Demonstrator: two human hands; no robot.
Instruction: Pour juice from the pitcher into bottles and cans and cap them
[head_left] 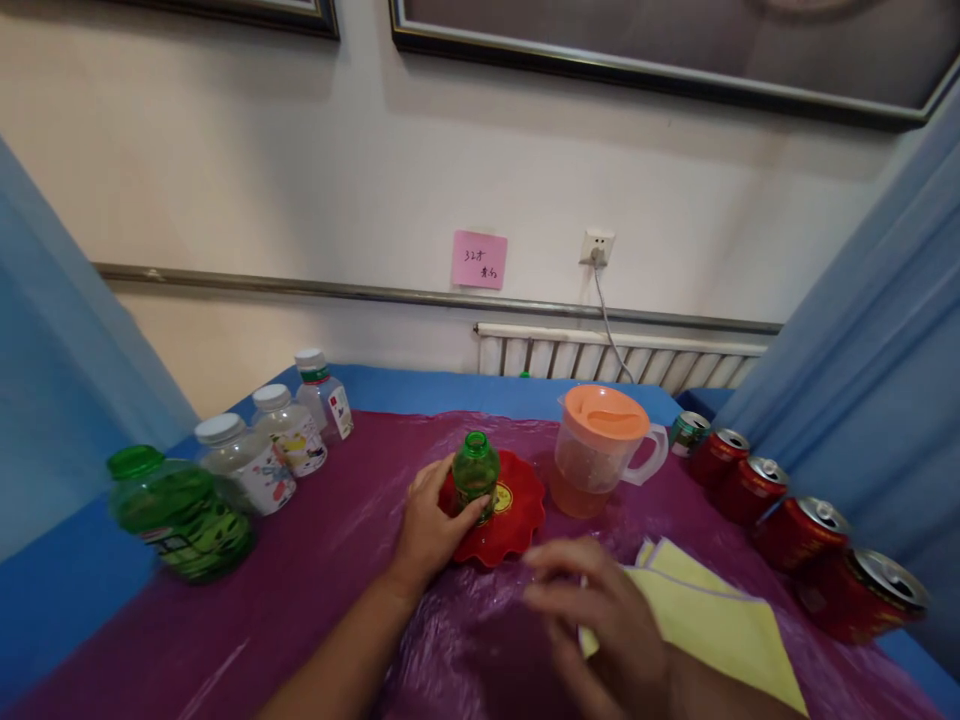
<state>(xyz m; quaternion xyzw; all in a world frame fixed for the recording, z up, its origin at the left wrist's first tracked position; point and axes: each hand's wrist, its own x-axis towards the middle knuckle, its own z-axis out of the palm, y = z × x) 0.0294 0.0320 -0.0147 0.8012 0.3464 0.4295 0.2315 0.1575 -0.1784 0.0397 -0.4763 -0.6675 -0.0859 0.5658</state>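
A small green bottle with no cap (477, 466) stands upright on a red scalloped plate (517, 530). My left hand (435, 520) is wrapped round the bottle's left side, thumb in front. My right hand (592, 610), blurred, hovers to the right and nearer to me, fingers spread with nothing in them. Beneath and beside it lies a folded yellow cloth (712, 620). Behind the cloth, a clear pitcher with an orange lid (600, 450) holds some orange-tinted liquid, its handle pointing right.
At the left stand a large green bottle (180, 520) and several clear bottles with white caps (251, 470). A row of cans (802, 535) lines the right edge. Purple plastic sheeting (322, 560) covers much of the blue table. Blue curtains hang at both sides.
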